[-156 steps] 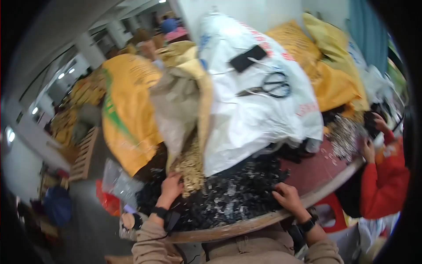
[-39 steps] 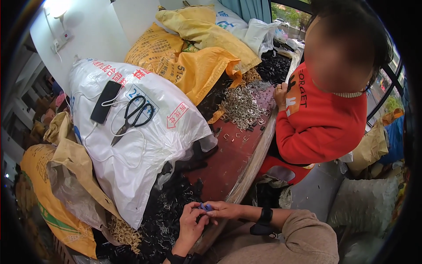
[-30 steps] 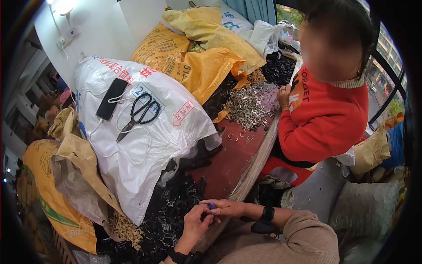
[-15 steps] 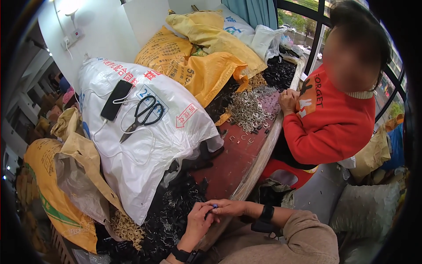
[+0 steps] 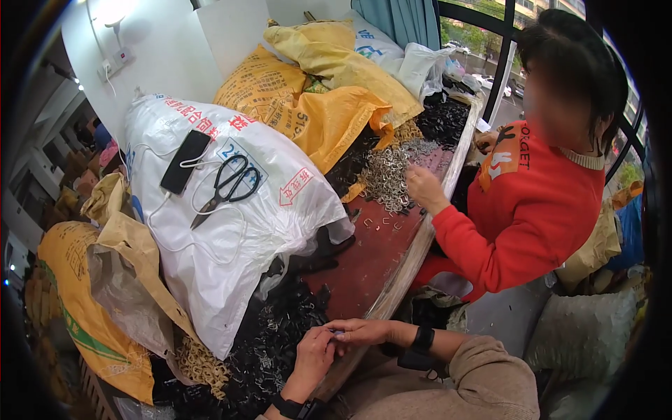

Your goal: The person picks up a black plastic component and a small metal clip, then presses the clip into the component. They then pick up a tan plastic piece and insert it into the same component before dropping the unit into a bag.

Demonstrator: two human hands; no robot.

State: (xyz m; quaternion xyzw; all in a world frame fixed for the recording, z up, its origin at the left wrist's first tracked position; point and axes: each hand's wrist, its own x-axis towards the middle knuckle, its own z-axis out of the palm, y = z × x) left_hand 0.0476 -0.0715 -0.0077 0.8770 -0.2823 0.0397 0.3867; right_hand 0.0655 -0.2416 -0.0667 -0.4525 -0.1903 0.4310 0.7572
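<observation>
My left hand [image 5: 315, 355] and my right hand [image 5: 365, 331] meet over the near edge of the table, fingers pinched together. A speck of blue shows between the fingertips; what they hold is too small and covered to name. Beside my left hand spreads a heap of small black pieces [image 5: 262, 357] mixed with thin silvery bits. Farther up the table lies a pile of U-shaped metal pieces [image 5: 385, 178], with a few loose ones in front. A co-worker in a red sweater [image 5: 528, 217] reaches a hand [image 5: 425, 189] to that pile.
A full white sack [image 5: 210, 280] carries a phone [image 5: 185, 162], a white cable and black-handled scissors [image 5: 227, 187]. Yellow sacks [image 5: 343, 122] lie behind it. An open brown sack [image 5: 133, 294] stands left, beside tan curved pieces [image 5: 201, 367]. A wooden rim [image 5: 399, 283] edges the red tabletop.
The co-worker has parted their hands, leaned back to the right and stretched one hand to the metal pile. My hands stay together, fingers shifted slightly, with less of the blue showing.
</observation>
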